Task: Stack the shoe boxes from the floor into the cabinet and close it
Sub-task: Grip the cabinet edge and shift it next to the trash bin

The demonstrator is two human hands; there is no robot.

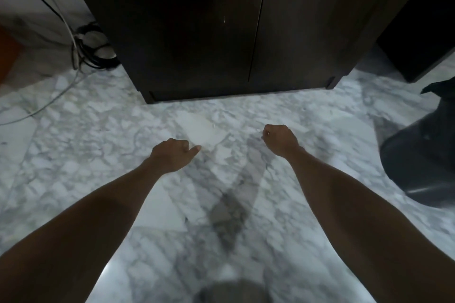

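Note:
A dark wooden cabinet (221, 27) stands ahead of me with both doors shut; a thin seam runs between them. No shoe boxes are in sight on the marble floor (98, 135). My left hand (172, 155) hovers over the floor in front of the cabinet, fingers curled in and thumb sticking out, holding nothing. My right hand (279, 140) is a loose fist a little further forward, also holding nothing. Both forearms reach out from the bottom of the view.
A bundle of black and white cables (91, 47) lies at the cabinet's left side against the wall. A dark rounded object (423, 155) sits on the floor at right. Another dark furniture piece (418, 56) stands at the far right.

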